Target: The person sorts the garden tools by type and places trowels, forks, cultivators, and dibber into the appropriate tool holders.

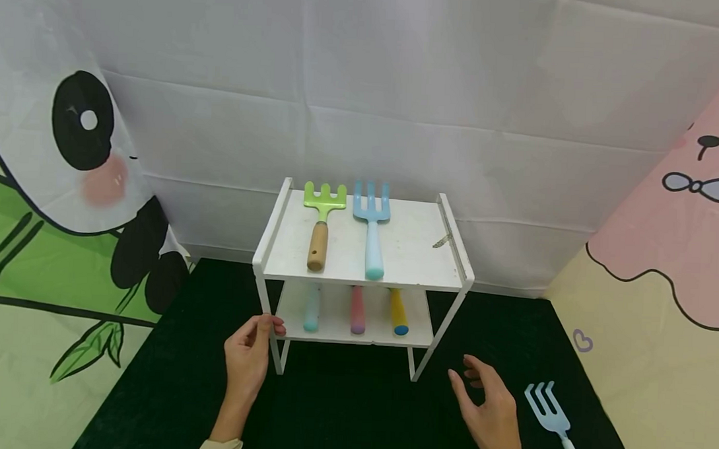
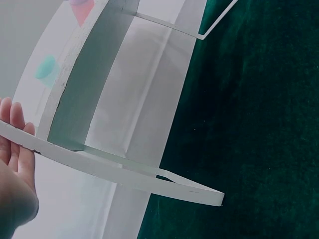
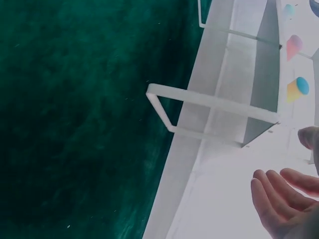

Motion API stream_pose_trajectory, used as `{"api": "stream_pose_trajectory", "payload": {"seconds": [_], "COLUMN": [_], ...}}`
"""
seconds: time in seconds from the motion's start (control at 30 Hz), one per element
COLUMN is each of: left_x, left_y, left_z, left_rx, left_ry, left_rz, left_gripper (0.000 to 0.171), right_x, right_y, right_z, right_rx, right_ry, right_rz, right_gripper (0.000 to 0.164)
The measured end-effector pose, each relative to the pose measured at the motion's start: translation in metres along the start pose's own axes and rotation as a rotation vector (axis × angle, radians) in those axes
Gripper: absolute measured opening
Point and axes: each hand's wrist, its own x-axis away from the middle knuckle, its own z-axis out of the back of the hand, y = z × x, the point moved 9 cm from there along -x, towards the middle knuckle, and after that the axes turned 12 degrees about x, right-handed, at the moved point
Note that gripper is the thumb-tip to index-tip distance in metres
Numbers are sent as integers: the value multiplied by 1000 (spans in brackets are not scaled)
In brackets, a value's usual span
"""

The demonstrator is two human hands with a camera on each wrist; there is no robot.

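A white two-tier shelf (image 1: 415,246) stands in the middle of the head view. My left hand (image 1: 249,353) holds its left front leg, thumb in front and fingers behind; in the left wrist view the white leg (image 2: 99,165) crosses those fingers. My right hand (image 1: 488,411) hovers to the right of the shelf with thumb and fingers apart, nothing between them. On the top tier lie a green hand fork (image 1: 319,243) with a wooden handle and a light blue hand fork (image 1: 373,241). Another pale blue hand fork (image 1: 551,416) lies to the right of my right hand.
Three handles poke out on the lower tier: light blue (image 1: 311,312), pink (image 1: 358,313) and yellow with a blue end (image 1: 399,313). Dark green cloth (image 1: 353,409) covers the table. A white sheet (image 1: 400,87) hangs behind, with printed cartoon cloths at both sides.
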Motion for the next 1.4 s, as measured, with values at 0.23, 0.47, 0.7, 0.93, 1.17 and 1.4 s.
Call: {"api": "stream_pose_trajectory", "payload": {"seconds": [0.23,0.47,0.7,0.93,1.17,1.4], "left_x": [0,0,0,1,1,1], "left_y": [0,0,1,2,1,-1], "left_z": [0,-1,-1,-1,-1,0], "left_rx": [-4,-2,-1,13,15,3], "left_ry": [2,1,2,-1,-2,-1], "left_rz": [9,-4,-13,-18,-11,7], "left_gripper": [30,30,30,31,30,30], "right_x": [4,10,13,19,23,30], "right_y": [20,40,60,86,110,131], "right_z": [-7,-10,-10,-9,-8,0], "right_rx": [7,45,57,80,99,140], "right_ry": [-102,-155,-190,-241,-263,-196], "right_rz": [-73,-116,-111,-153,-188,-208], "right_gripper": [41,44,44,46,46,43]}}
